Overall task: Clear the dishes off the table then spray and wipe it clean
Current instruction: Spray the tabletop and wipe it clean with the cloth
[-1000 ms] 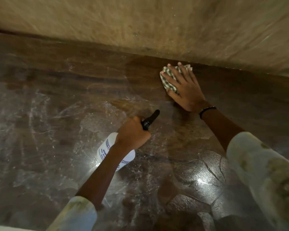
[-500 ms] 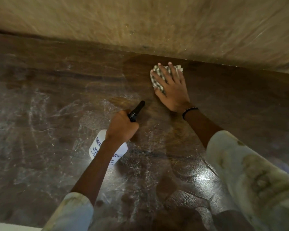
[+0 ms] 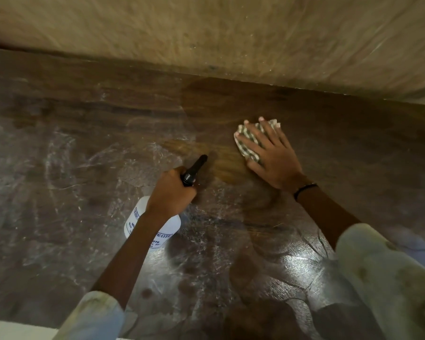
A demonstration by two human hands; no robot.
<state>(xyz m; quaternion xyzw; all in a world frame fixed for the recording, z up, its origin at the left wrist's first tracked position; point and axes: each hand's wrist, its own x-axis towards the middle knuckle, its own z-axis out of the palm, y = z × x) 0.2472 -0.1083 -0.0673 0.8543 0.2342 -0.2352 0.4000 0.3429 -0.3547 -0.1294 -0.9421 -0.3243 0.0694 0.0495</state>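
A person leans over a dark, streaked wooden bench point(image 3: 71, 168), both forearms reaching in from the lower edge of the frame. The left hand point(image 3: 171, 191), at centre, has its grip curled tight around the neck of a white spray bottle point(image 3: 155, 225), whose black nozzle point(image 3: 194, 170) points toward the upper right; the bottle's printed body shows below the wrist. The right hand point(image 3: 271, 153), right of centre, lies flat with fingers spread and straight, pressing a checked cloth point(image 3: 249, 141) against the bench; its grip is open, palm down on the fabric. A dark band point(image 3: 304, 190) circles the right wrist. Pale sleeves point(image 3: 390, 278) cover both upper forearms. A tan wall point(image 3: 231, 33) fills the top of the frame.
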